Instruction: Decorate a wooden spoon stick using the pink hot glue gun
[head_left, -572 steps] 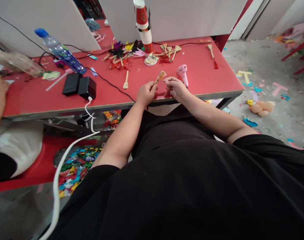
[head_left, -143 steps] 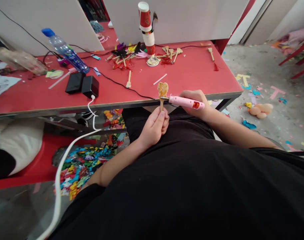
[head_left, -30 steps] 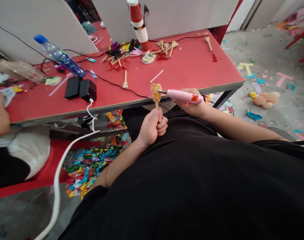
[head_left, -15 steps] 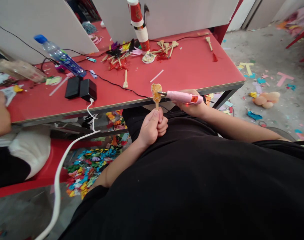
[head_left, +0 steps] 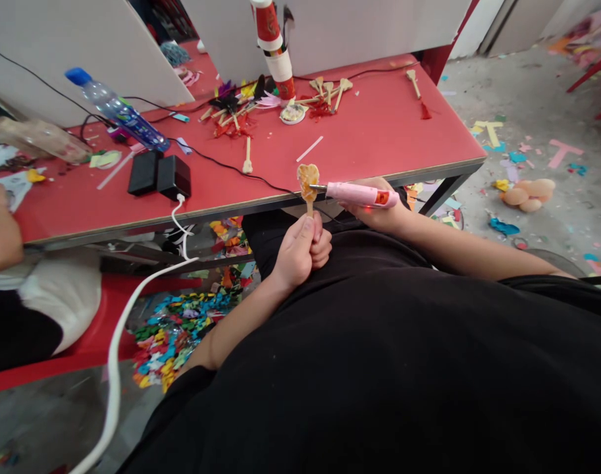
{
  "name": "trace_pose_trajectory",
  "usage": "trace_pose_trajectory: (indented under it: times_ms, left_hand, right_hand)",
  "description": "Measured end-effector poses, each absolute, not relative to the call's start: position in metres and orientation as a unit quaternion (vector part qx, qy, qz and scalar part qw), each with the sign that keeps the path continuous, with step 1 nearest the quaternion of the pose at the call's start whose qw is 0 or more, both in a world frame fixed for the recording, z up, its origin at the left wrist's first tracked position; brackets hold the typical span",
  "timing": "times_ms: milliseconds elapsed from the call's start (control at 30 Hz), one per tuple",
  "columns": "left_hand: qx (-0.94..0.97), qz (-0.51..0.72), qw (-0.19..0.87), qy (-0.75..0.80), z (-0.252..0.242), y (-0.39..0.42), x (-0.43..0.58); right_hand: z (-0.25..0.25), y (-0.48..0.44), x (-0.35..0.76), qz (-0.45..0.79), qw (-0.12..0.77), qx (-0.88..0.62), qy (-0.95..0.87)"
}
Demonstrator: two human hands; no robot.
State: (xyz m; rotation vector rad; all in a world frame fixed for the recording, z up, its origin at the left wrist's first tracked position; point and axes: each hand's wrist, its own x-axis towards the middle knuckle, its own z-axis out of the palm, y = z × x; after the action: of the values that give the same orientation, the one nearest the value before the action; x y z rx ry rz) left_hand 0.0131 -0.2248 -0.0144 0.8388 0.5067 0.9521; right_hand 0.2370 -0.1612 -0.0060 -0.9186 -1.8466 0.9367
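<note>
My left hand [head_left: 303, 247] is closed round the handle of a small wooden stick with a wide, rounded head [head_left: 307, 176], held upright in front of the table edge. Its head carries a glossy amber coating. My right hand [head_left: 376, 209] grips a pink glue gun [head_left: 357, 194] with a lit red spot on its underside. The gun's metal nozzle [head_left: 318, 187] points left and appears to touch the lower part of the stick's head. Part of my right hand is hidden behind the gun.
On the red table [head_left: 379, 131] lie feathered sticks [head_left: 231, 108], more wooden sticks [head_left: 330, 92], a tasselled stick [head_left: 416, 89], stacked paper cups [head_left: 280, 69], a bottle [head_left: 122, 115] and black adapters [head_left: 174, 178]. A white cable [head_left: 113, 368] hangs left. Another person's arm [head_left: 1, 230] shows at left.
The glue gun has shifted slightly left, its nozzle now lower on the stick's head. My left hand has stayed nearly still.
</note>
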Motion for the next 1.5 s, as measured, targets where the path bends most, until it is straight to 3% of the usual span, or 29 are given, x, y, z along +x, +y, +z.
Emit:
trace_pose_trajectory:
  times_ms: [233, 767, 1133, 1500]
  left_hand:
    - [0.388, 0.449, 0.768, 0.241, -0.011, -0.224, 0.016]
    - [0.449, 0.454, 0.736, 0.224, -0.006, -0.222, 0.018]
    - [0.449, 0.435, 0.753, 0.207, -0.009, -0.222, 0.014]
    - [0.448, 0.460, 0.736, 0.215, -0.011, -0.226, 0.017]
  right_hand:
    - [0.007, -0.173, 0.241, 0.349, 0.422, -0.370, -0.751]
    - [0.007, -0.168, 0.241, 0.332, 0.517, -0.370, -0.697]
    - [0.007, -0.163, 0.242, 0.271, 0.496, -0.342, -0.751]
    - [0.013, -0.163, 0.236, 0.317, 0.490, -0.334, -0.740]
